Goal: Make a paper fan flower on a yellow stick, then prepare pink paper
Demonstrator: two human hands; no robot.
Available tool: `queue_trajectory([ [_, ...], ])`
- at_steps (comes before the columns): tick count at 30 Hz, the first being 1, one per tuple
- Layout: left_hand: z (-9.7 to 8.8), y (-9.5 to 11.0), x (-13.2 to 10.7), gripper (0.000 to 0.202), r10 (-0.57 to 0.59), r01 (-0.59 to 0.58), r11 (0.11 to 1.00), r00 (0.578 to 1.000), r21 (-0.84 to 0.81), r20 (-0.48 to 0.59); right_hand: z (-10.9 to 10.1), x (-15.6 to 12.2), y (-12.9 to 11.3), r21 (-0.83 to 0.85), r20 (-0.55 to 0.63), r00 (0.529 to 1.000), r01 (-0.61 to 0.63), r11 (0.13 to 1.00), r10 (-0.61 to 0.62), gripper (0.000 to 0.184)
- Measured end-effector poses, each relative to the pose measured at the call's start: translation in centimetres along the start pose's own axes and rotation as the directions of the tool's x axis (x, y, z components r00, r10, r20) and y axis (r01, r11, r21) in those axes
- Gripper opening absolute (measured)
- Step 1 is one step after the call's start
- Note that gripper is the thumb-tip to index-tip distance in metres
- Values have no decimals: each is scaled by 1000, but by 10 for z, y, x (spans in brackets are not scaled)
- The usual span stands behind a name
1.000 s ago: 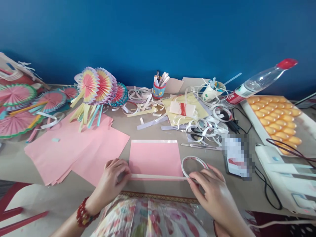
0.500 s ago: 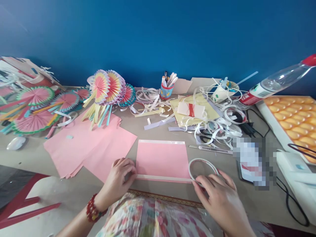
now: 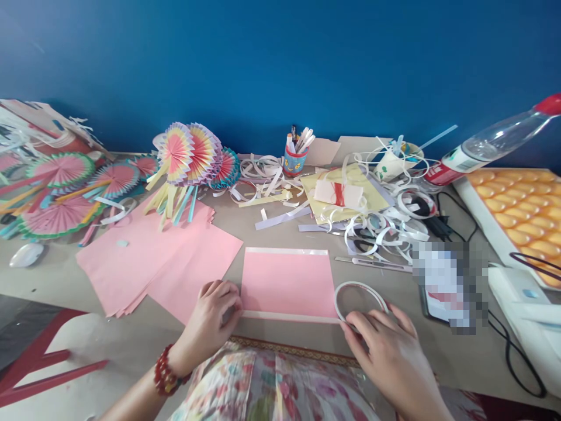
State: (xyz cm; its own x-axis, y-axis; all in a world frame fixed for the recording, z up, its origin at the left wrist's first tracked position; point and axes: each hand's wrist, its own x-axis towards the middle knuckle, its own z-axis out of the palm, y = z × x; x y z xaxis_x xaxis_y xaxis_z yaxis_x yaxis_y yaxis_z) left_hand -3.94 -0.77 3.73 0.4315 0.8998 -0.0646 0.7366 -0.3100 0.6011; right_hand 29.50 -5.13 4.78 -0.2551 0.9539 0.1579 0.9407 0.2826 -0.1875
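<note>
A pink sheet of paper (image 3: 287, 283) lies flat in front of me. White double-sided tape (image 3: 289, 316) runs along its near edge, and another strip (image 3: 286, 252) lines the far edge. At the sheet's near left corner, my left hand (image 3: 218, 310) is closed, thumb and fingertips pinched at the tape's end. My right hand (image 3: 385, 339) grips a roll of double-sided tape (image 3: 359, 284) at the near right corner, with the fingers on the ring and the thumb by the strip. The fingertips partly hide both ends of the strip.
More pink sheets (image 3: 127, 257) lie to the left, below folded paper fans (image 3: 177, 152). Paper scraps and tape rings (image 3: 377, 234) are heaped at the right behind a utility knife (image 3: 381, 265). A pen cup (image 3: 295, 161), bottle (image 3: 477, 152) and phone (image 3: 442, 307) stand or lie around.
Both hands stay nearly in place. The tape strip at the near edge looks closer to the sheet's edge now, and the whole view has shifted very slightly.
</note>
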Motion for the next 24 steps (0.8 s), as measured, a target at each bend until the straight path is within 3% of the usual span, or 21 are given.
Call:
queue_trajectory([
  [24,1,2,0,11,17,-19,995,1000,99,16,2,0,1,-20,42,999,13,1000,-12,35],
])
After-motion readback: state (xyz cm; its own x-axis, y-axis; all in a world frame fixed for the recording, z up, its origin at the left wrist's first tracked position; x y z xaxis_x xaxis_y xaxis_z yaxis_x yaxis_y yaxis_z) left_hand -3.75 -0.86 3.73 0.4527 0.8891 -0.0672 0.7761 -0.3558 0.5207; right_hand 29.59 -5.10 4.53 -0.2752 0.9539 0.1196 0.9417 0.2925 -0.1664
